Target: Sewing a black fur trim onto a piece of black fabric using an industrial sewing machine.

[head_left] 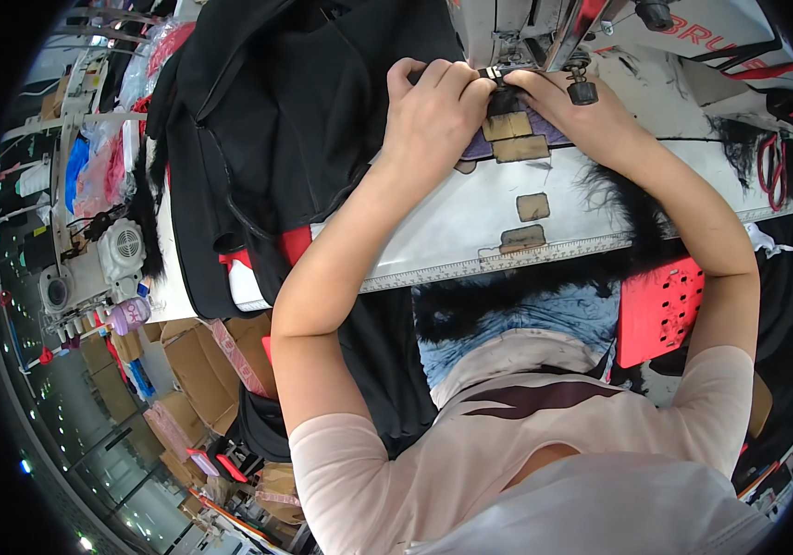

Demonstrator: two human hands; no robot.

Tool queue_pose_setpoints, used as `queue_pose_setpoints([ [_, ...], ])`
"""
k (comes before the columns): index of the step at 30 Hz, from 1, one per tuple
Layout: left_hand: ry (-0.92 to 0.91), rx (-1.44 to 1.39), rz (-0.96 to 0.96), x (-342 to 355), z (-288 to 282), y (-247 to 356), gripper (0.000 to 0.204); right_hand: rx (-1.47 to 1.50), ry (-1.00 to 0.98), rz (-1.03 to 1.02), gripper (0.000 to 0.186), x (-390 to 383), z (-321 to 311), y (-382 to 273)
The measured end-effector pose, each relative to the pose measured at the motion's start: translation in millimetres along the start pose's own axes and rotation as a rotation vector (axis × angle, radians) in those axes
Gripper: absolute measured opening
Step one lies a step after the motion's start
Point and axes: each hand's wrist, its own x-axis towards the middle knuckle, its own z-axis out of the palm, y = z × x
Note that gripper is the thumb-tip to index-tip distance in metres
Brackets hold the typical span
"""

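Both my hands meet at the front of a sewing machine (554,32), close to its needle and presser foot. My left hand (438,109) is closed, its fingers curled and its thumb and fingertips pinching dark cloth by the foot. From the other side my right hand (591,116) reaches in, with thumb and fingers closed on the same dark bit; the machine's parts partly cover its fingertips. A large black garment (276,102) lies heaped left of my left hand and hangs off the table. Just what passes under the foot is hidden.
A ruler strip (498,265) edges the white sewing table (406,242). Worn tape patches (519,148) mark its top. Black fluff (642,203) and red-handled scissors (771,171) lie at right. Below are a red perforated panel (660,310) and, left, cardboard boxes (207,365).
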Motion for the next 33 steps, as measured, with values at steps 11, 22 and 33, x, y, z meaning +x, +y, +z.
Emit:
queue_pose_setpoints([
  [11,-0.058,-0.037,-0.048,6,-3,4,0.025,0.354,-0.015,0.138,0.024,11,-14,-3],
  [22,-0.071,-0.110,-0.010,7,-15,-4,0.022,0.368,0.037,0.096,0.025,11,-11,0],
  [33,0.061,0.072,0.164,5,-3,-4,0.018,0.383,-0.010,0.161,0.021,13,-14,0],
])
